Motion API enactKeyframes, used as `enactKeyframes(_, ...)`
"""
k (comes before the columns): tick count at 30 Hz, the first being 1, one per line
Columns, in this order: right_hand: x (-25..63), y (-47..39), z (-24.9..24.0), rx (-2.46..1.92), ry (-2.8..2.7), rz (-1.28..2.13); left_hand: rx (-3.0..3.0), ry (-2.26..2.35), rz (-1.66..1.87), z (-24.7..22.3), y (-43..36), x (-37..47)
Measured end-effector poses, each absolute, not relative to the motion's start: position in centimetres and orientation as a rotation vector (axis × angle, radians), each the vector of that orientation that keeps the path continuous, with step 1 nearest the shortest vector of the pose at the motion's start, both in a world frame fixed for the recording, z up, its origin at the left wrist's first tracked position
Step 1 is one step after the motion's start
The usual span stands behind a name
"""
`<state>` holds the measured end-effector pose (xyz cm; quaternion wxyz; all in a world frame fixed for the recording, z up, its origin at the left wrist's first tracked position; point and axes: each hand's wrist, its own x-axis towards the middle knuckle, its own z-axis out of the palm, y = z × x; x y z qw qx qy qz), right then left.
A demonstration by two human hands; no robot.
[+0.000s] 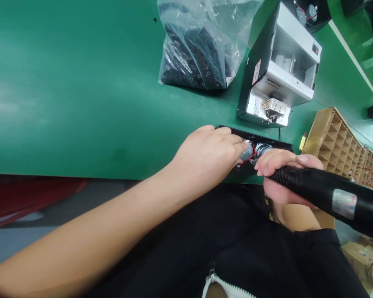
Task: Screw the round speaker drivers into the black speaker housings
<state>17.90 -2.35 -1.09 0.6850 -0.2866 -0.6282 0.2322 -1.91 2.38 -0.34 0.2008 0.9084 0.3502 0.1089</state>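
A black speaker housing (279, 144) lies along the front edge of the green table, with two round speaker drivers (248, 151) and red wires in it. My left hand (208, 153) is closed over its left part, fingers curled beside one driver. My right hand (281, 163) is wrapped around a black electric screwdriver (313, 182), whose body stretches to the right edge of the view. The screwdriver's tip is hidden behind my right fingers, close to the drivers. Whether it touches a screw I cannot tell.
Behind the housing stands a grey screw feeder machine (278, 74). To its left is a clear plastic bag (195, 54) of small black parts. A cardboard divider box (335, 136) sits at the right. Another black housing with drivers (311, 14) is at the back.
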Motion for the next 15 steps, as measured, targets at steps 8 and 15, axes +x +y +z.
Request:
enactKeyframes(8,17.8,-3.5,-0.8,-0.743,-1.485,0.548,2.514,0.983,0.324,-0.2,2.3,-1.7)
enactKeyframes(15,18.6,-3.7,-3.1,-0.861,-1.492,0.647,2.527,0.979,0.376,-0.7,2.1,-1.6)
